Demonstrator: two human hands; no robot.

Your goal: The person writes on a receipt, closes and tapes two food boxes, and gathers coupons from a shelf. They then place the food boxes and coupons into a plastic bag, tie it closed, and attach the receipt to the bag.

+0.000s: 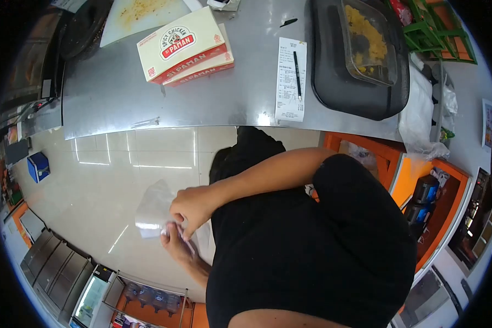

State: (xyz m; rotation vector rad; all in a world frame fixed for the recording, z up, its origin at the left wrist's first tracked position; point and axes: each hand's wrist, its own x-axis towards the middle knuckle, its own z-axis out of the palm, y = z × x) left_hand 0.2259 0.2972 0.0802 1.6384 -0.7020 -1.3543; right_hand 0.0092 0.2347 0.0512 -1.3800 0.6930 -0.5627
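Note:
A clear plastic bag [154,210] hangs over the floor at the left of my body. My right hand [194,209] comes in from above with curled fingers and pinches the gathered part of the bag. Just below it, my left hand [176,243] is closed round the same gathered plastic, its fingers close to those of my right hand. Part of the bag trails past my left wrist. What lies inside the bag, if anything, cannot be made out.
On the steel table [218,106] are two stacked printed boxes [183,46], a receipt [287,82] with a pen [297,76], and a black tray [361,101] under a clear food container [372,44]. An orange cabinet [404,177] stands at the right.

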